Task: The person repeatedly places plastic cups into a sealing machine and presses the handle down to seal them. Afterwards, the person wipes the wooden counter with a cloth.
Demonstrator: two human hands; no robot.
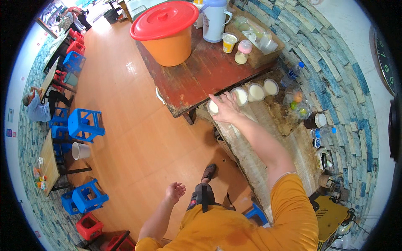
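Observation:
My right hand (pixel 226 109) reaches over the worn bench (pixel 251 128) and has its fingers about a round cup of pale cream-coloured contents (pixel 213 107), which is partly hidden by the hand. This cup is at the bench's near left end. Beyond it, three similar cups stand in a row: one close to my fingers (pixel 240 96), a middle one (pixel 256 92) and a far one (pixel 271 87). My left hand (pixel 176 191) hangs over the floor beside my leg, fingers apart and holding nothing.
A red-brown table (pixel 201 78) adjoins the bench, bearing an orange bucket with a red lid (pixel 169 44), a thermos jug (pixel 214 22), a baby bottle (pixel 243 52) and a cardboard box (pixel 267 58). Bottles and jars (pixel 315 120) line the wall. Blue stools (pixel 84 124) stand left; a person (pixel 39 106) sits beyond.

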